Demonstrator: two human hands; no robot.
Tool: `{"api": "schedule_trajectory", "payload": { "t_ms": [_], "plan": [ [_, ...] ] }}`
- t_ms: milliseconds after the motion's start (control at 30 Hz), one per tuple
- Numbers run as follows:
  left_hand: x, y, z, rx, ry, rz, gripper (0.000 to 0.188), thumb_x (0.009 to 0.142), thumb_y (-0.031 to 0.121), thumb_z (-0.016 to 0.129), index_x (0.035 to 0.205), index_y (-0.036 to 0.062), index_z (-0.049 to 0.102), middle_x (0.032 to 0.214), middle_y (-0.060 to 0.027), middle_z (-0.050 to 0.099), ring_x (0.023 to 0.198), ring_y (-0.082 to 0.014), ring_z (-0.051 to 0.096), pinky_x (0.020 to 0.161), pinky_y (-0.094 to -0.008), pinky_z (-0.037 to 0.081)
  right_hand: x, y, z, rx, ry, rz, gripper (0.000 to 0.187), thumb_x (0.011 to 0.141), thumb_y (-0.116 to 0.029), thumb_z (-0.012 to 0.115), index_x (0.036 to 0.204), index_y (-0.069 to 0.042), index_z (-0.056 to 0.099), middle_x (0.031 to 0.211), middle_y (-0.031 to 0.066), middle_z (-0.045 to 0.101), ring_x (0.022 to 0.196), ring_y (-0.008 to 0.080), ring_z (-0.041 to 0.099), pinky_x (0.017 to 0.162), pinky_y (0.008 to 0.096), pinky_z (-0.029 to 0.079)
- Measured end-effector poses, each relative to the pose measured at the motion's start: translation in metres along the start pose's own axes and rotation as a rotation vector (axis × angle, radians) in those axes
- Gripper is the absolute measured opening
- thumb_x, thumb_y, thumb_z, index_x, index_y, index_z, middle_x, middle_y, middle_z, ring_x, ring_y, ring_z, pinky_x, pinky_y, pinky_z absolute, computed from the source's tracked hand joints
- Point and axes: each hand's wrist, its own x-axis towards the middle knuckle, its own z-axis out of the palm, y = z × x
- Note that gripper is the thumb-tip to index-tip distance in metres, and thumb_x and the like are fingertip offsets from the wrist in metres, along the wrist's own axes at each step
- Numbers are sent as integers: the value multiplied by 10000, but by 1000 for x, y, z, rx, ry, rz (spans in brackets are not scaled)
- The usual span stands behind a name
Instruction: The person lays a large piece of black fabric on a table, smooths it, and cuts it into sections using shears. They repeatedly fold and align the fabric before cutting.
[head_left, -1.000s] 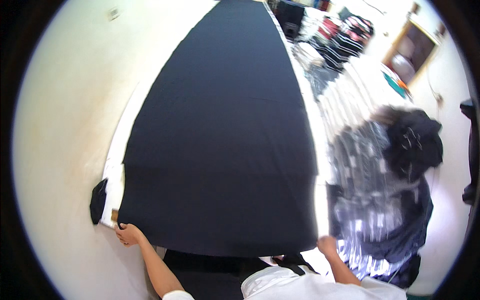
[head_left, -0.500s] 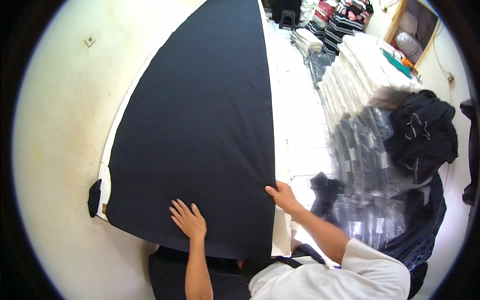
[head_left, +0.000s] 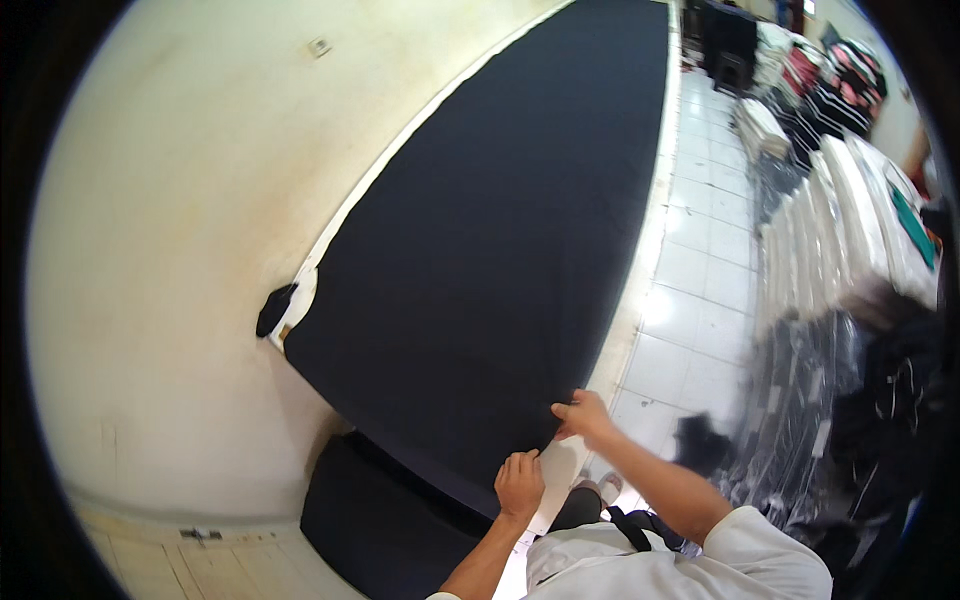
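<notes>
A long sheet of black fabric (head_left: 480,230) lies spread over a white-edged table (head_left: 640,270), its near end reaching the table's front. At the right edge of the cloth, my right hand (head_left: 585,416) is closed, pinching the border between thumb and fingers. Close by, toward the near right corner, my left hand (head_left: 520,484) rests with its fingers curled on the same fabric; the fingertips are partly hidden. More black cloth (head_left: 400,520) hangs or lies below the table's near end.
A pale wall (head_left: 180,230) runs along the left, with a small black cloth piece (head_left: 275,310) at the table's corner. Plastic-wrapped stacks of white (head_left: 825,230) and dark garments (head_left: 780,400) stand on the right, beyond a strip of tiled floor (head_left: 700,260).
My left hand has gone from lying flat on the cloth to curled near the right edge, beside my right hand. The view has swung, shifting the table rightward.
</notes>
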Motion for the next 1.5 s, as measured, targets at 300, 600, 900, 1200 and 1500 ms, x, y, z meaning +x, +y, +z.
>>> {"api": "schedule_trajectory", "payload": {
  "t_ms": [300,600,900,1200,1500],
  "plan": [
    [13,3,-11,-101,-74,-92,30,910,106,760,918,119,735,873,-53,675,796,-274,717,700,-397,578,149,-172,-105,-151,173,-262,383,938,-150,810,1175,88,626,968,183,713,786,294,740,538,436,629],
    [56,-12,-3,-171,-629,-411,55,857,112,745,898,82,765,918,-107,728,840,-349,735,778,-473,579,251,-270,-171,-108,275,-210,605,971,-217,801,1399,137,559,1280,251,691,947,405,746,698,548,627],
    [68,-5,2,-156,-727,-551,153,873,115,629,950,126,761,983,-181,739,994,-423,693,904,-532,539,336,-342,-240,20,166,-155,640,956,-268,828,1350,170,578,1232,257,695,895,370,745,551,517,627],
    [53,10,11,-38,-595,-705,134,841,96,637,892,137,753,956,-162,738,926,-402,709,835,-523,559,439,-405,-302,-162,321,-165,556,906,-196,865,1287,136,633,1228,244,698,1086,387,723,748,564,654],
    [34,31,43,287,-391,-971,82,865,32,608,807,65,655,873,-182,614,941,-454,649,786,-583,528,482,-471,-322,-1031,958,-849,401,986,-185,701,1333,-9,607,1402,227,626,1355,401,565,1095,527,481]
  ]
}}
